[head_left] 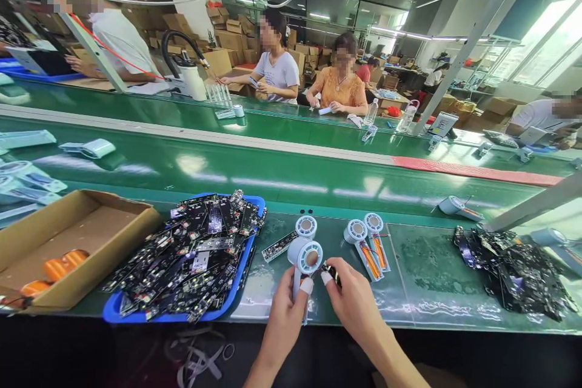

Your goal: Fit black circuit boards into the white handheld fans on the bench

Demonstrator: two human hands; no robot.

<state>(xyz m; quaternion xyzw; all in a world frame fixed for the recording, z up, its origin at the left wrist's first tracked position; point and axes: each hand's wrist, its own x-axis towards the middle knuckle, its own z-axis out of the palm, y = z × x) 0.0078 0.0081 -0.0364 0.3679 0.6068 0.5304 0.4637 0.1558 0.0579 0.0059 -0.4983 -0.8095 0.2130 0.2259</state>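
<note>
My left hand (285, 303) is closed round the handle of a light blue handheld fan housing (304, 254), whose round head points up. In my right hand (357, 294), thumb and fingers pinch a small black circuit board (333, 274) close to the fan's right side. White covers wrap the tips of both thumbs. Just behind the held fan lies another fan housing (306, 227), with a long circuit board (279, 247) beside it. To the right rest two more fan housings (356, 231), their handles open and showing orange batteries (370, 260).
A blue tray (111, 309) heaped with circuit boards stands left, beside a cardboard box (102, 215) holding orange battery cells. On the right is a pile of black boards (518, 273). Beyond runs a green conveyor belt (273, 179). Several people sit across it.
</note>
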